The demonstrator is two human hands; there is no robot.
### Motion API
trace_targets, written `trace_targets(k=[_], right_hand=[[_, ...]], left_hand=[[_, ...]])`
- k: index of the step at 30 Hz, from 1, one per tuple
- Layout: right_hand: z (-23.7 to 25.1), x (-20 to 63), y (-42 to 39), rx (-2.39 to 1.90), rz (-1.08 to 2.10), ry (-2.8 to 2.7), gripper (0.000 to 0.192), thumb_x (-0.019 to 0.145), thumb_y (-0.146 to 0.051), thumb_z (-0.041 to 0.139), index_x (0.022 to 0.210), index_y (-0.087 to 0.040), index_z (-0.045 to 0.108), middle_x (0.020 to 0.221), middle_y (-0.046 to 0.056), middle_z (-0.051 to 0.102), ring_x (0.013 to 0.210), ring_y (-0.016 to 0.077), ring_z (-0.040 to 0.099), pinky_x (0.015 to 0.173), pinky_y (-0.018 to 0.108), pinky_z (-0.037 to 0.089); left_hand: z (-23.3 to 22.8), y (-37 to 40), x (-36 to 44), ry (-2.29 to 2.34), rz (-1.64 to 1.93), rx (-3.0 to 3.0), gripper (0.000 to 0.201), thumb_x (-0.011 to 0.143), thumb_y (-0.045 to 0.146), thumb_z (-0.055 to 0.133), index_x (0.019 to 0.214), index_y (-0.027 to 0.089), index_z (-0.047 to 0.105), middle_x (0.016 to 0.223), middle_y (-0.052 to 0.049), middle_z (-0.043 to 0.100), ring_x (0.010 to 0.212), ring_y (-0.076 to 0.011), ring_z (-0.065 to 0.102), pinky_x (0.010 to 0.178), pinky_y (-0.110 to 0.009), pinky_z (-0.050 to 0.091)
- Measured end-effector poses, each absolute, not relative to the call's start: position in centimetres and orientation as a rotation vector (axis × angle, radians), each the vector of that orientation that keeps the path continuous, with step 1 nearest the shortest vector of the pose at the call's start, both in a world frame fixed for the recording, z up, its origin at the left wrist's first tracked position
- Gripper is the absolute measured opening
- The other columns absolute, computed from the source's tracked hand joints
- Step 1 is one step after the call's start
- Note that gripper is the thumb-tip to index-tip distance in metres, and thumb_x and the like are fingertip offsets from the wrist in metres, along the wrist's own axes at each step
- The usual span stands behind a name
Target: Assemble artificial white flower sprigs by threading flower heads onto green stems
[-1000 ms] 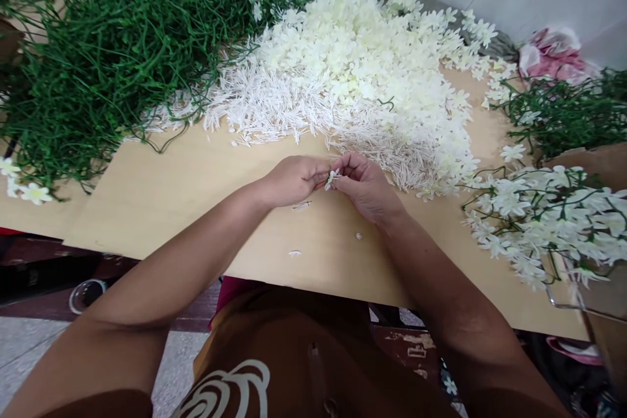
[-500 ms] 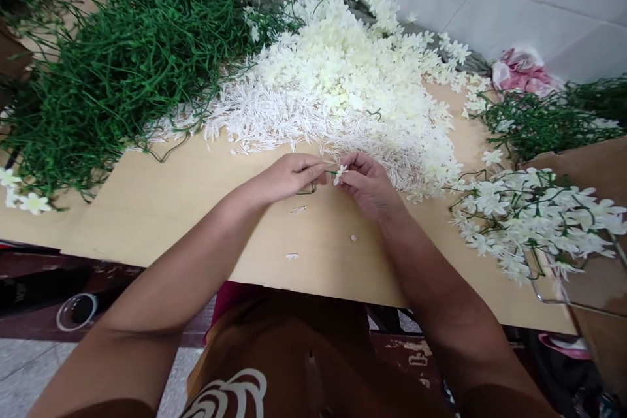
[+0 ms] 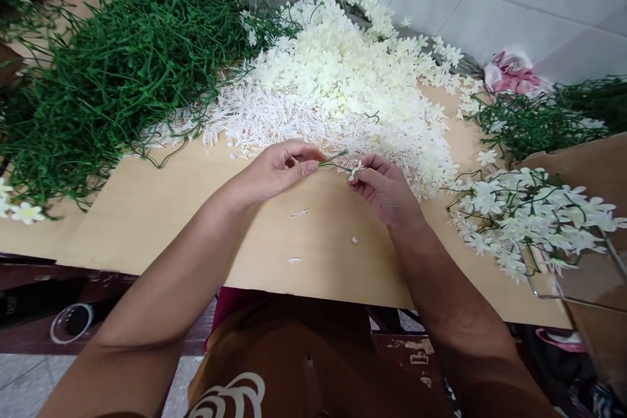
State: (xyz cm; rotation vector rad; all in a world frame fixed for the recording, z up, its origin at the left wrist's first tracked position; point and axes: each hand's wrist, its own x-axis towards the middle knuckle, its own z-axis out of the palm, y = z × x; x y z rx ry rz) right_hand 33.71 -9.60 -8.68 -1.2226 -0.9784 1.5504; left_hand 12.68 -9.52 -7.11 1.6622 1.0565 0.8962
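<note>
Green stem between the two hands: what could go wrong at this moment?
1. The left hand pinches the thin green stem only at its tip, so it may slip free.
2. The right hand holds the small white flower by fingertips alone; it could drop among the loose bits on the board.
3. The white flower pile lies just behind the hands, so a dropped flower might be lost in it.

Artificial-flower assembly workshop. Indicators: wooden worktable (image 3: 161, 209); bulk pile of green plastic stems (image 3: 112, 72) at 10 o'clock; heaped white petals (image 3: 343, 72) at 12 o'clock; finished sprays (image 3: 529, 215) at 3 o'clock.
</note>
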Motion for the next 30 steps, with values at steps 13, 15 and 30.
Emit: trace_targets(k=[13,15,30], right_hand=[[-8.3,34.9,-7.6,-1.722,0.587,-1.977,0.019,0.075,-0.027,0.068,0.063,-0.020,0.056,0.062,0.001,0.057,0.058,0.0135,0.047,0.059,0.030,0.036],[-8.4,33.5,-7.1,-1.810,0.436,-2.120,0.027,0.075,-0.031,0.070,0.059,-0.021,0.051,0.059,0.002,0.054,0.056,0.0138,0.043,0.057,0.030,0.033],[-9.3,34.5,-6.3,-1.674,0.477,-2.149,0.009,0.072,-0.013,0.053,0.071,-0.020,0.047,0.073,0.002,0.055,0.067,0.0149,0.047,0.063,0.028,0.034]], left_hand=[[-8.1,-8.9,12.4,1.085,0.691,1.589,0.016,0.078,0.029,0.059,0.073,0.015,0.055,0.058,0.005,0.045,0.052,-0.0064,0.037,0.051,-0.021,0.029],[-8.3,-8.9,12.6,1.101,0.663,1.633,0.018,0.079,0.030,0.058,0.071,0.015,0.055,0.058,0.005,0.043,0.053,-0.0067,0.037,0.052,-0.021,0.029],[-7.2,-5.6,14.5,1.701,0.690,2.079,0.018,0.084,0.025,0.051,0.087,0.017,0.067,0.092,-0.007,0.065,0.086,-0.0185,0.059,0.077,-0.031,0.043]])
